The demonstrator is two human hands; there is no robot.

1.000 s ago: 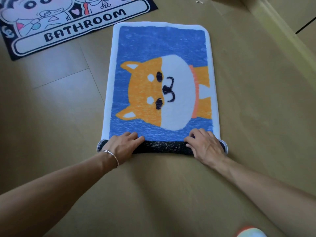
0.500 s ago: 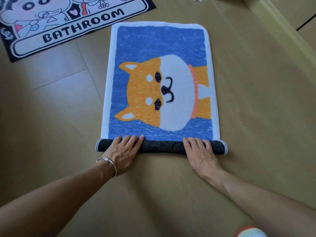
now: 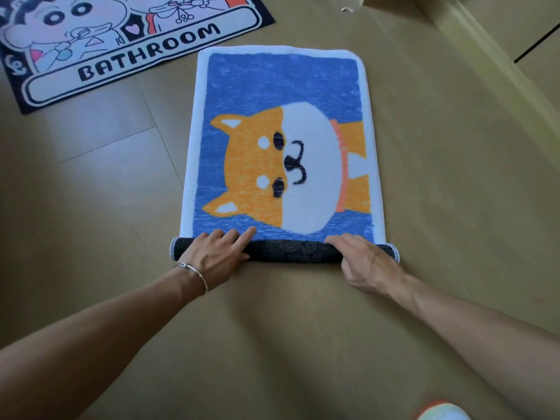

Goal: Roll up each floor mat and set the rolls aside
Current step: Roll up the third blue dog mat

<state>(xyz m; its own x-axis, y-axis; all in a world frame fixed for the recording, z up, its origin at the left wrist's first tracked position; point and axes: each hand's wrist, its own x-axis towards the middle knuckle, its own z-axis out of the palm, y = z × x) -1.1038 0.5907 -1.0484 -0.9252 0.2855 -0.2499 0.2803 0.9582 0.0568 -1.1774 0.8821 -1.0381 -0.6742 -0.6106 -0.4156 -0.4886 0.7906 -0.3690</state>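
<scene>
Dog mat (image 3: pixel 281 86) flat on the floor (image 3: pixel 91 207), long axis pointing straight away from the body; near end wound into a dark roll (image 3: pixel 291 251) lying crosswise. Left hand (image 3: pixel 212 256) and right hand (image 3: pixel 363 262) flat-fingered on top, pressing, one towards each end, equally near; likely needs an even forward push
</scene>
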